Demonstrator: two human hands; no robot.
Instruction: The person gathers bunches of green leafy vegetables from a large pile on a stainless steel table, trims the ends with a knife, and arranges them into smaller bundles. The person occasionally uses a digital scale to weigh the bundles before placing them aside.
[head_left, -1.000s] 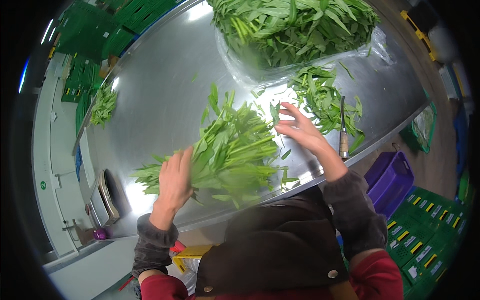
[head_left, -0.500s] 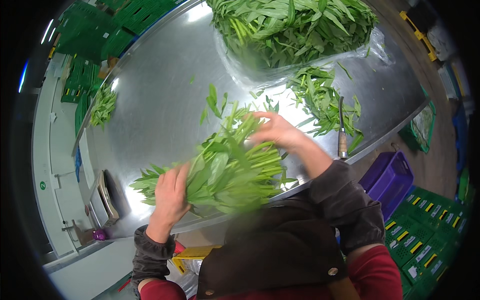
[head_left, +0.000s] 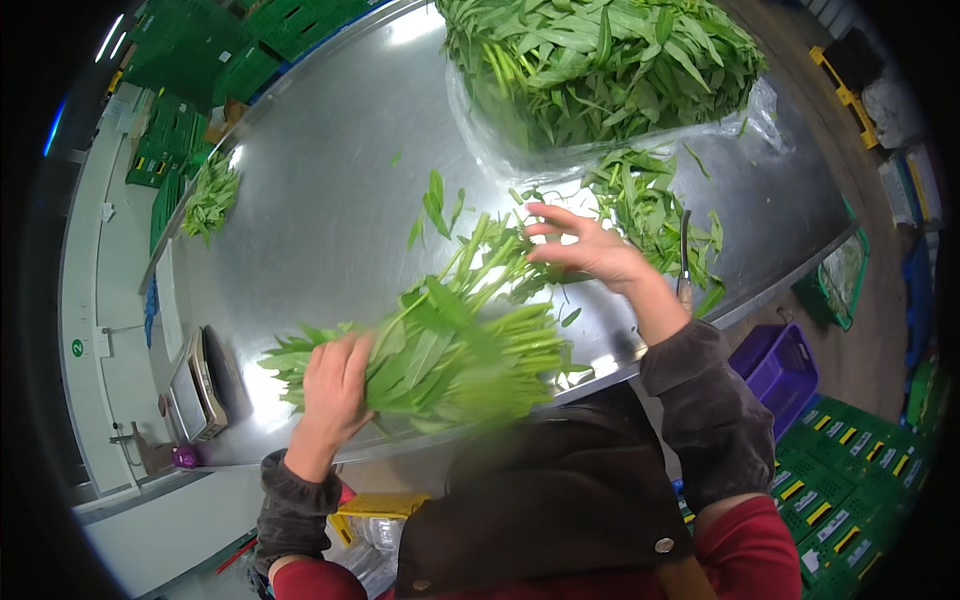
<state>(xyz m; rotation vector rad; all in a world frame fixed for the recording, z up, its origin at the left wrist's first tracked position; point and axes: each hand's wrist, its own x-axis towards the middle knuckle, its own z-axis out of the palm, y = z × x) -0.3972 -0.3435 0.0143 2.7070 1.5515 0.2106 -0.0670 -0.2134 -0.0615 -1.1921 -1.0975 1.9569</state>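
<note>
My left hand (head_left: 335,390) is wrapped round the leafy part of a bunch of water spinach (head_left: 450,350) at the near edge of the metal table. The bunch lies sideways, its pale cut stems pointing right, partly smeared by motion. Beyond the stem ends, my right hand (head_left: 590,252) is raised with its fingers apart, beside some loose stems, and holds nothing that I can see. Loose leaves and stalks (head_left: 640,205) lie to its right. A knife with a dark curved blade and a wooden handle (head_left: 685,290) lies just past my right wrist.
A big heap of water spinach (head_left: 610,75) stands in a clear plastic bag (head_left: 490,140) at the far side. More greens (head_left: 210,198) lie at the table's left edge, above a scale-like device (head_left: 198,390). Purple crates (head_left: 770,370) and green crates (head_left: 840,490) are at the right.
My right hand has moved away from the bunch to the right and its fingers have spread. My left hand keeps its hold on the bunch. The view has shifted slightly.
</note>
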